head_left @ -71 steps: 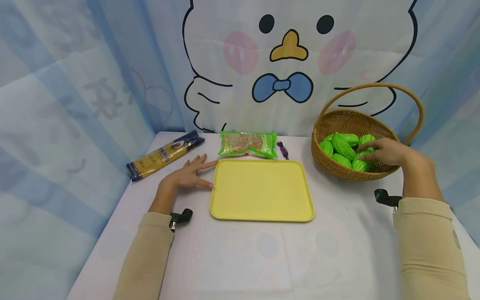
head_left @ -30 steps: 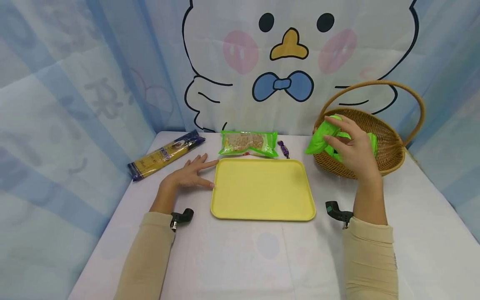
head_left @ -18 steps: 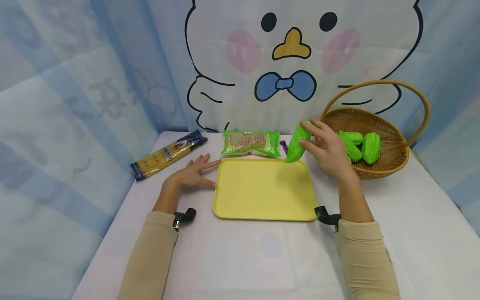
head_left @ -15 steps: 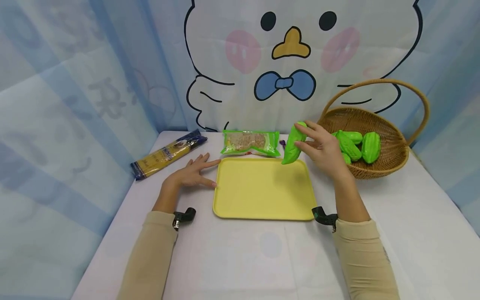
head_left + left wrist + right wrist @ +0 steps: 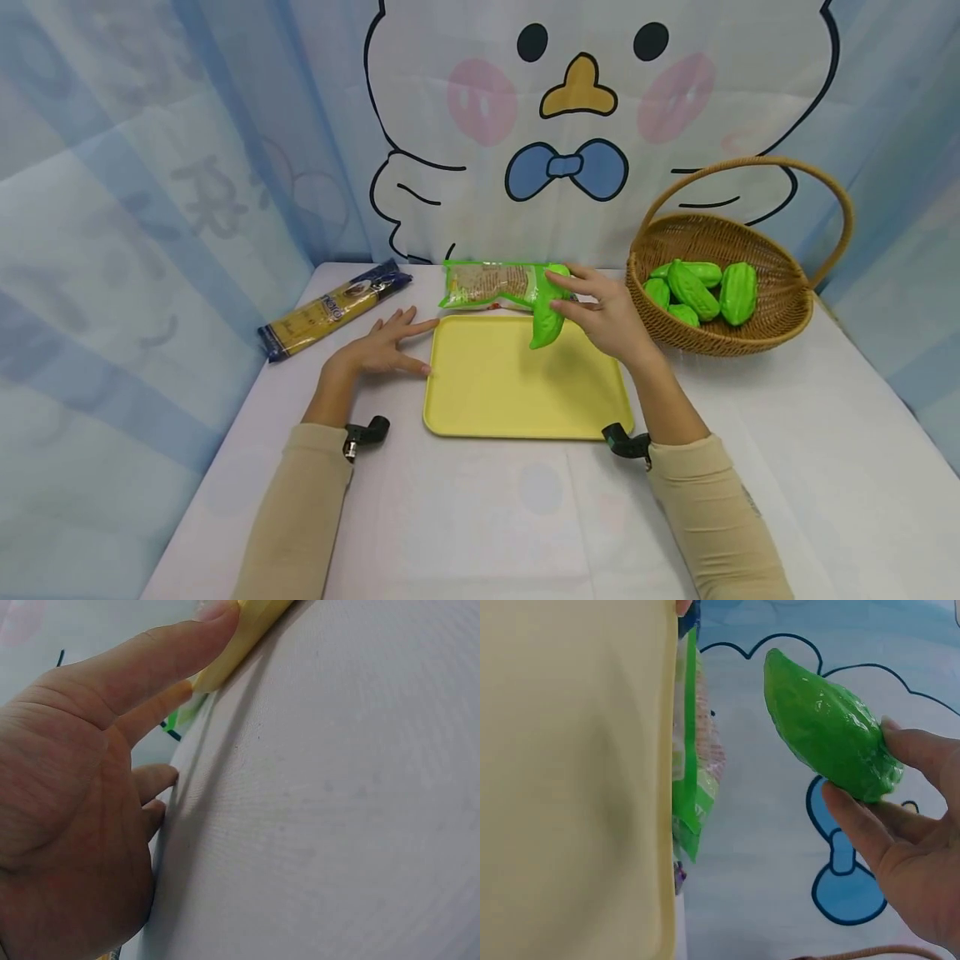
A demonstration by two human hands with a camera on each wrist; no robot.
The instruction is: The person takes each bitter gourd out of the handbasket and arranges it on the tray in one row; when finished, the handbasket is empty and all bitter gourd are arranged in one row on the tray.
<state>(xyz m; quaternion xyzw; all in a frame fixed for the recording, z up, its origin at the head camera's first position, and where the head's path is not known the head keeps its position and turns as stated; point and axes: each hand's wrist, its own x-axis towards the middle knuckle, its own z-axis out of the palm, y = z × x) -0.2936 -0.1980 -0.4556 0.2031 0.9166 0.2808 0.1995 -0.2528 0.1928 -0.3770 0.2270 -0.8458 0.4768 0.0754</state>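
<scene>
Aloft, fingers (image 5: 861, 825) pinch gourd (image 5: 823, 724) (clear of tray's edge (image 5: 667, 787)).

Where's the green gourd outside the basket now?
In the head view, the right grip holds the gourd left of the basket, seen across the far edge of the tray and covering the right end of the green packet.

far left: blue-and-gold packet (image 5: 333, 311), kinda slanted | far middle: green-edged snack bag (image 5: 487, 285) | purple candy (image 5: 679, 877) peeking out just right | cartoon curtain (image 5: 562, 229) behind
</scene>
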